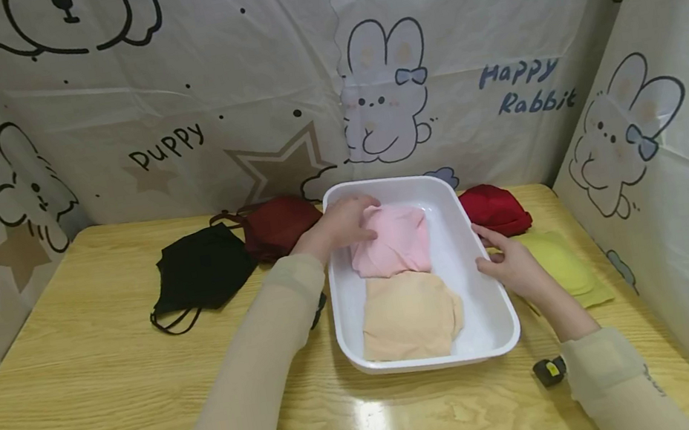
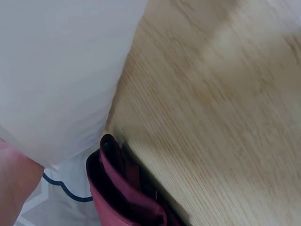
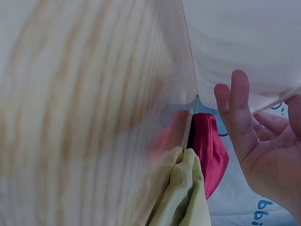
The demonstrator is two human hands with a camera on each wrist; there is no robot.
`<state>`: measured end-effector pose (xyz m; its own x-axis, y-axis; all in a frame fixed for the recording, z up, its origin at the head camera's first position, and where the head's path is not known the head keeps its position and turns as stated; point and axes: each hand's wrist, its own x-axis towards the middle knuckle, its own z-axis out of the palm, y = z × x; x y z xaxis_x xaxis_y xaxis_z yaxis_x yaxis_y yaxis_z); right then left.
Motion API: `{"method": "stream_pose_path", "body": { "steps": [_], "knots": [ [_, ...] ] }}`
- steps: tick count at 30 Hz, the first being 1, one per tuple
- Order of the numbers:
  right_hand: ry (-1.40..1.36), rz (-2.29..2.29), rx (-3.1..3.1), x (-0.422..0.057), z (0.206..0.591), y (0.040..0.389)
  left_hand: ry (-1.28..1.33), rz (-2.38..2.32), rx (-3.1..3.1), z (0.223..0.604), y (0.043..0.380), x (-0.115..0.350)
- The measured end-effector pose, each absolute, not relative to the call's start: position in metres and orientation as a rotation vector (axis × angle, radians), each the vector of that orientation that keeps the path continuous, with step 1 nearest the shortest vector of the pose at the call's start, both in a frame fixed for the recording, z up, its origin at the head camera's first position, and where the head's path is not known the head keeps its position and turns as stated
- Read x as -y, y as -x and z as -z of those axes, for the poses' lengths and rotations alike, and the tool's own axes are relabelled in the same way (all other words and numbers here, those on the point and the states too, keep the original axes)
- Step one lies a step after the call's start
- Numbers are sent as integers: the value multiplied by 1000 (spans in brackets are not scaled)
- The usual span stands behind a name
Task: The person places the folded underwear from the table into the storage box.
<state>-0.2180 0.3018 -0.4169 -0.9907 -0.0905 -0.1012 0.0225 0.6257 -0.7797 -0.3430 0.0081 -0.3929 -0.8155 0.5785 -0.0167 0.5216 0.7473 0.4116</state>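
Observation:
A white plastic tub (image 1: 354, 352) stands on the table with two folded cloth pieces in it. The pink folded cloth (image 1: 397, 240) lies in its far half, the beige folded cloth (image 1: 409, 316) in its near half. My left hand (image 1: 346, 224) reaches over the tub's left rim, fingers loosely spread at the pink cloth's left edge. On the right rim, my right hand (image 1: 510, 265) holds the tub, thumb at the inner side and fingers outside. In the right wrist view, the right hand's fingers (image 3: 241, 96) reach up along the outer wall.
Left of the tub lie a black fabric piece with thin straps (image 1: 201, 271) and a dark red strapped one (image 1: 282, 226). To its right are a bright red fabric piece (image 1: 494, 210) and a yellow one (image 1: 562, 267). A small black object with a yellow label (image 1: 549, 372) sits nearer.

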Motion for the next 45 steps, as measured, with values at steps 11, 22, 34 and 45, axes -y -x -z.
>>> {"method": "stream_pose_path", "body": {
  "steps": [11,22,34,45],
  "knots": [
    [54,1304,-2711,-300,417,218,-886,-770,-2754,392,341,-3],
    [47,1303,-2721,-300,417,218,-908,-878,-2716,374,334,6],
    [53,1288,-2715,-301,417,218,-978,-978,-2760,344,304,14],
    [14,1277,-2705,-300,414,218,-928,-1184,-2796,312,277,31]
  ]
}}
